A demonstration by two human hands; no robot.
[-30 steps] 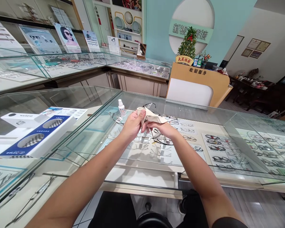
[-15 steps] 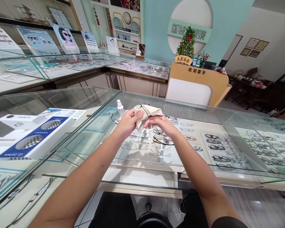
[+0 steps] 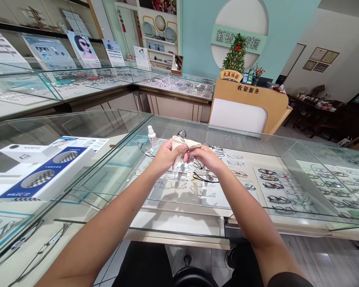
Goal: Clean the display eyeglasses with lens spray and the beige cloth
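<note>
Both my hands meet above the glass counter (image 3: 257, 145). My left hand (image 3: 166, 156) is closed on a beige cleaning cloth (image 3: 179, 144), thumb pressing it from the side. My right hand (image 3: 206, 158) pinches a pair of thin dark-framed glasses (image 3: 182, 134) that the cloth wraps, so most of the frame is hidden. A second pair of dark glasses (image 3: 204, 177) lies on the glass just under my right wrist. A small white spray bottle (image 3: 152, 136) stands on the counter left of my hands, beside another pair of glasses (image 3: 145, 148).
Blue and white boxes (image 3: 44, 171) sit inside the case at left. Rows of glasses (image 3: 275, 187) fill the case at right. A further display counter (image 3: 179, 85) and a wooden cashier desk (image 3: 251, 103) with a potted plant (image 3: 235, 59) stand behind. A stool (image 3: 191, 275) is below me.
The cloth was spread wider over the glasses half a second ago; now it is gathered tighter between my fingers. Both hands have stayed in almost the same place.
</note>
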